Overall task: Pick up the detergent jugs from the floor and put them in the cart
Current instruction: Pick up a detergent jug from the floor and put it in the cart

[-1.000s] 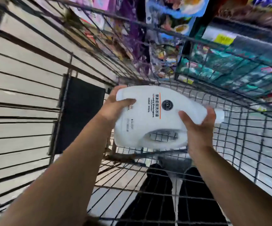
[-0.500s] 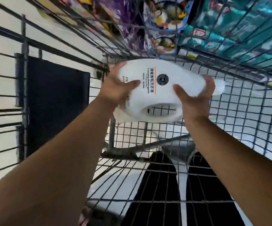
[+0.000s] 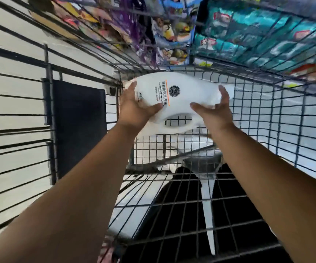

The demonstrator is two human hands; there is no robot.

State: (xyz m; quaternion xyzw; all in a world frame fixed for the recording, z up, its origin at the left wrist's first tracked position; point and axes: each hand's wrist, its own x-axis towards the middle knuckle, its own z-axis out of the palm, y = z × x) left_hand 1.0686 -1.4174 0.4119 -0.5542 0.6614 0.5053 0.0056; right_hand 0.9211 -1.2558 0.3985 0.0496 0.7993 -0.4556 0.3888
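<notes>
In the head view, a white detergent jug is held on its side inside the wire cart, toward the far end, above the mesh floor. Its base end is gripped by the left hand and its neck end by the right hand, with thumbs laid across the labelled face. Packaged goods are seen beyond the far wall.

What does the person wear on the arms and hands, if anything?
Nothing that shows. The left forearm and right forearm are bare to the picture's edge, with no sleeve in view. The left hand and right hand have no gloves; no watch, bracelet or ring is visible.
</notes>
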